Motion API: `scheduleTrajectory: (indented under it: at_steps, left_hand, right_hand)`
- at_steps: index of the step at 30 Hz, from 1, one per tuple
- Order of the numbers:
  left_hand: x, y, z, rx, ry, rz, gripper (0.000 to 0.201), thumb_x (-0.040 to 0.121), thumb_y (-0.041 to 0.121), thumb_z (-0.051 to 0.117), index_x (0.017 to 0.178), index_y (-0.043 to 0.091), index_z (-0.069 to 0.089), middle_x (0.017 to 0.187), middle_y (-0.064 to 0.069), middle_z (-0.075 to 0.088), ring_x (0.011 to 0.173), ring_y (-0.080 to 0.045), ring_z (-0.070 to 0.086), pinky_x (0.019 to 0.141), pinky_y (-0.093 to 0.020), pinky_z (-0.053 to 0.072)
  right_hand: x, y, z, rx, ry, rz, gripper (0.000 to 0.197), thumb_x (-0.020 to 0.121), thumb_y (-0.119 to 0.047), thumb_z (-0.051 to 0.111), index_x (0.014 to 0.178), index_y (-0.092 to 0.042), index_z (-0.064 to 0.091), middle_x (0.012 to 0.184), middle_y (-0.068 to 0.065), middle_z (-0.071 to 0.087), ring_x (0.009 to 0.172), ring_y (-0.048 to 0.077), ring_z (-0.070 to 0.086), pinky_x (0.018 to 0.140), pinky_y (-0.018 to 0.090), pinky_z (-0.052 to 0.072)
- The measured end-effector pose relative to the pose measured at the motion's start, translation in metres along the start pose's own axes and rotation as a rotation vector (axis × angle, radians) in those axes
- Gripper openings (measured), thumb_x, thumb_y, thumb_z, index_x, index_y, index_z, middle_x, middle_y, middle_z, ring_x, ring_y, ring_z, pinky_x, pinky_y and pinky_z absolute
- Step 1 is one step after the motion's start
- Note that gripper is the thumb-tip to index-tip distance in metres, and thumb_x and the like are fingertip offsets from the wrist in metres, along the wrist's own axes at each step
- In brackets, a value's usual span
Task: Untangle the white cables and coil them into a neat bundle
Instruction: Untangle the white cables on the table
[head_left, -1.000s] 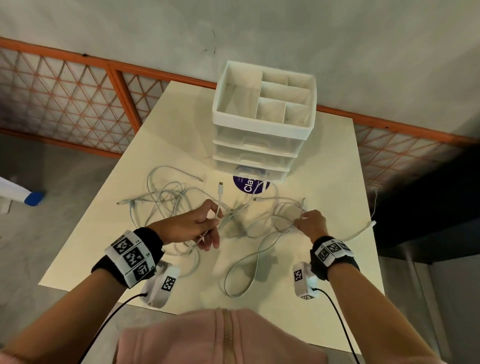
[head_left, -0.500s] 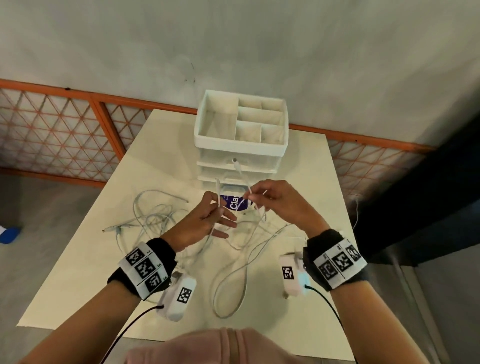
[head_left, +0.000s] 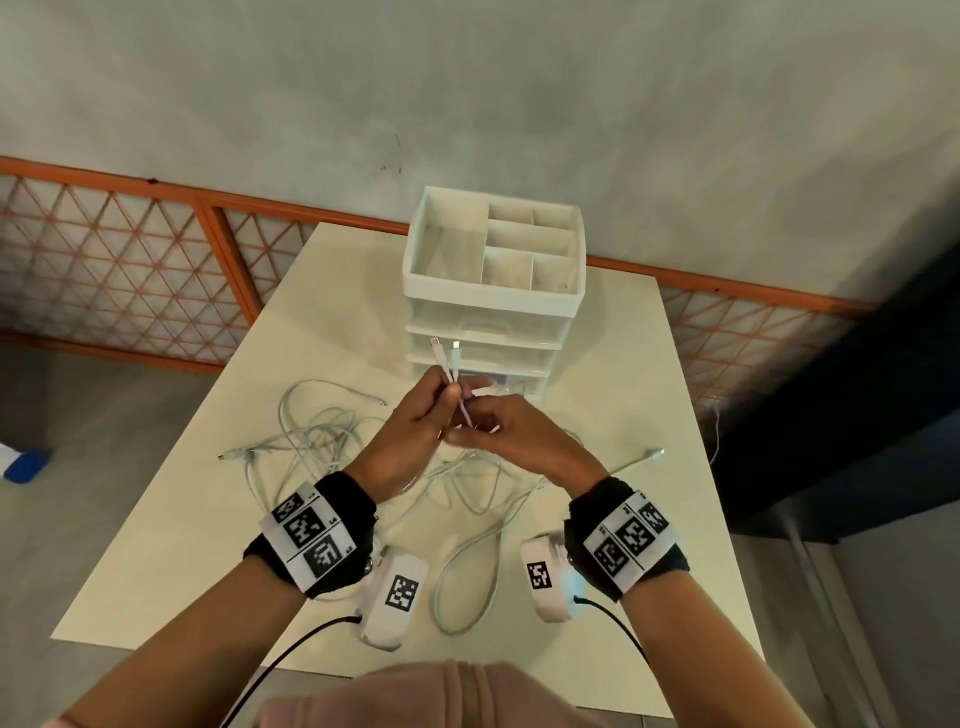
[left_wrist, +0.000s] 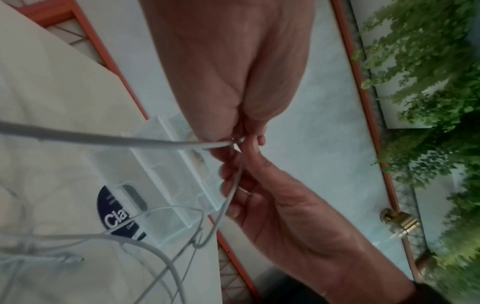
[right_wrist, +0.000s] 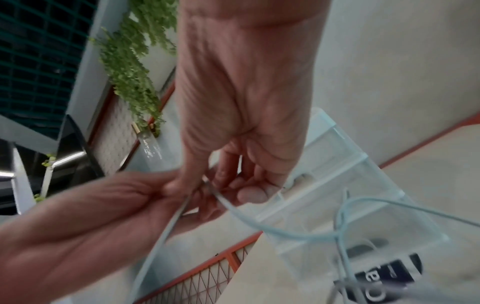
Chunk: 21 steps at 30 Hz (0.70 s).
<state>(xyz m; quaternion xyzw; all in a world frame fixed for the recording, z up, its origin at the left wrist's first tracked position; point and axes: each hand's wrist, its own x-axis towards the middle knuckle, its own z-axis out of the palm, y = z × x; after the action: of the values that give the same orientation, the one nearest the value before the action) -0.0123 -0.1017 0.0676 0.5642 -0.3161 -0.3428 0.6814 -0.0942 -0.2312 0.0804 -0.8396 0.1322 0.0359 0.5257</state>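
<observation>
a blue item (head_left: 27, 464) lies on the floor, left of the desk (head_left: 171, 519). on the desk, the loose cables (head_left: 311, 436) form a tangle toward the left edge, with one plug end pointing at that edge. strands run from the tangle toward the centre, and one long loop (head_left: 467, 582) reaches toward the near edge.

the left hand (head_left: 410, 431) is raised above the desk centre, fingers curled, pinching two cable ends (head_left: 445, 358); the two plugs stand upright side by side above the fingers. the right hand (head_left: 511, 436) touches the left hand, fingers curled round the same strands just below the plugs. in the left wrist view the cable (left_wrist: 130, 140) runs taut into the pinch.

behind the hands, at the far edge, stands a white drawer unit (head_left: 493, 301) with an open divided tray on top. a dark round label (left_wrist: 116, 214) lies on the desk at its base. another plug end (head_left: 652, 454) lies near the right edge.
</observation>
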Motion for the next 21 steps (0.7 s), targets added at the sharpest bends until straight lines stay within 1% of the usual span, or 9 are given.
scheduleTrajectory:
  at_steps: [2, 4, 5, 7, 10, 13, 15, 17, 21]
  left_hand:
    - [0.0, 0.009, -0.002, 0.125, -0.019, 0.021, 0.021, 0.102, 0.02, 0.031, 0.098, 0.005, 0.044, 0.129, 0.003, 0.061, 0.107, 0.003, 0.061, 0.087, -0.017, 0.048]
    - [-0.001, 0.018, -0.004, 0.2, -0.066, 0.042, 0.025, 0.102, 0.024, 0.03, 0.101, 0.002, 0.042, 0.13, 0.006, 0.061, 0.113, 0.006, 0.057, 0.09, -0.015, 0.046]
    - [-0.002, 0.022, -0.005, 0.208, -0.09, 0.046, 0.026, 0.102, 0.025, 0.03, 0.101, 0.001, 0.041, 0.129, 0.005, 0.062, 0.115, 0.003, 0.057, 0.09, -0.014, 0.046]
    - [-0.003, 0.028, -0.009, 0.183, -0.115, 0.046, 0.026, 0.102, 0.025, 0.03, 0.101, 0.001, 0.04, 0.124, -0.001, 0.066, 0.117, -0.008, 0.059, 0.093, -0.022, 0.049]
    - [-0.004, 0.035, -0.014, 0.059, -0.083, 0.062, 0.024, 0.102, 0.026, 0.032, 0.094, 0.006, 0.043, 0.098, -0.004, 0.072, 0.091, -0.019, 0.069, 0.082, -0.036, 0.053]
    - [-0.004, 0.048, -0.022, -0.064, -0.001, 0.157, 0.021, 0.097, 0.025, 0.031, 0.088, 0.011, 0.043, 0.07, 0.005, 0.059, 0.055, -0.009, 0.048, 0.071, -0.029, 0.05]
    - [-0.003, 0.064, -0.032, -0.142, 0.057, 0.199, 0.019, 0.096, 0.025, 0.032, 0.085, 0.012, 0.041, 0.063, 0.006, 0.047, 0.049, -0.007, 0.032, 0.06, -0.022, 0.046]
    - [-0.003, 0.076, -0.044, -0.143, 0.083, 0.22, 0.019, 0.096, 0.025, 0.033, 0.084, 0.011, 0.039, 0.062, 0.007, 0.04, 0.049, -0.008, 0.024, 0.052, -0.019, 0.035]
    - [-0.011, 0.066, -0.047, 0.033, 0.162, 0.171, 0.027, 0.1, 0.024, 0.038, 0.078, 0.009, 0.036, 0.06, 0.008, 0.031, 0.049, -0.007, 0.022, 0.05, -0.019, 0.025]
  right_hand:
    - [0.001, -0.001, 0.01, 0.003, -0.071, -0.007, 0.009, 0.079, -0.029, 0.074, 0.086, -0.029, 0.068, 0.072, -0.01, 0.059, 0.065, 0.008, 0.049, 0.064, 0.02, 0.039]
    - [0.005, -0.004, 0.019, 0.051, -0.073, -0.023, 0.024, 0.079, -0.024, 0.074, 0.065, -0.04, 0.064, 0.058, -0.015, 0.05, 0.06, 0.01, 0.042, 0.059, 0.02, 0.034]
    - [0.007, -0.005, 0.022, 0.061, -0.067, -0.028, 0.031, 0.08, -0.021, 0.073, 0.06, -0.041, 0.062, 0.057, -0.015, 0.049, 0.059, 0.011, 0.04, 0.057, 0.02, 0.033]
    - [0.01, -0.007, 0.025, 0.058, -0.079, -0.059, 0.027, 0.084, -0.018, 0.07, 0.067, -0.038, 0.063, 0.066, -0.009, 0.054, 0.059, 0.009, 0.045, 0.056, 0.019, 0.037]
    - [0.019, -0.008, 0.021, 0.022, -0.084, -0.054, 0.01, 0.086, -0.017, 0.065, 0.092, -0.024, 0.063, 0.092, -0.004, 0.062, 0.074, 0.008, 0.058, 0.063, 0.017, 0.045]
    - [0.026, 0.012, 0.015, -0.262, -0.118, -0.011, 0.006, 0.086, -0.019, 0.062, 0.083, -0.016, 0.058, 0.098, 0.007, 0.056, 0.084, 0.02, 0.053, 0.072, 0.022, 0.038]
    - [0.025, 0.035, 0.01, -0.352, -0.114, 0.054, 0.013, 0.087, -0.017, 0.063, 0.079, -0.009, 0.057, 0.093, 0.007, 0.049, 0.084, 0.019, 0.049, 0.072, 0.021, 0.034]
    - [0.021, 0.054, 0.001, -0.276, -0.01, 0.098, 0.017, 0.087, -0.014, 0.064, 0.073, -0.012, 0.054, 0.088, 0.006, 0.05, 0.083, 0.02, 0.052, 0.074, 0.024, 0.037]
    - [0.02, 0.06, -0.018, -0.242, 0.089, 0.045, 0.013, 0.083, -0.013, 0.07, 0.078, -0.011, 0.058, 0.082, -0.003, 0.047, 0.07, 0.011, 0.047, 0.066, 0.011, 0.038]
